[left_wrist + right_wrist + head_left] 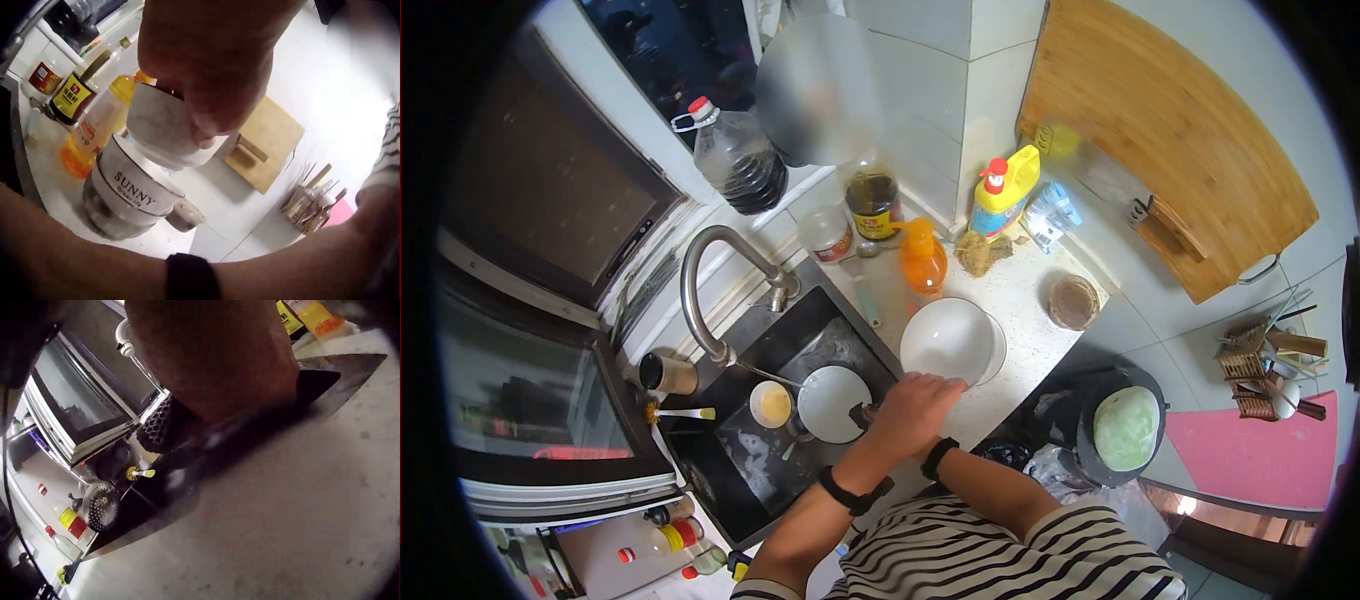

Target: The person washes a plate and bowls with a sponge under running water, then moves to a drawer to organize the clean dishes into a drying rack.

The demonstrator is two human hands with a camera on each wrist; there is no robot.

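My left hand (912,412) grips the rim of a white bowl (945,340), tilted over a stack of bowls (140,184) on the counter. Its fingers (203,134) curl over the rim in the left wrist view. The top bowl of the stack carries the word SUNNY. My right hand (219,356) passes under the left forearm towards the sink and is mostly hidden in the head view. A black mesh scrubber (155,428) sticks out from its grasp. Near it, a white bowl (834,404) and a smaller bowl with a yellowish inside (772,404) sit in the sink.
The black sink (715,505) lies left, under a curved metal faucet (695,285) with a thin stream running. Behind the bowls stand an orange pump bottle (924,262), a sauce bottle (872,203) and a yellow detergent jug (1003,195). A jar (1074,302) stands at the counter's right.
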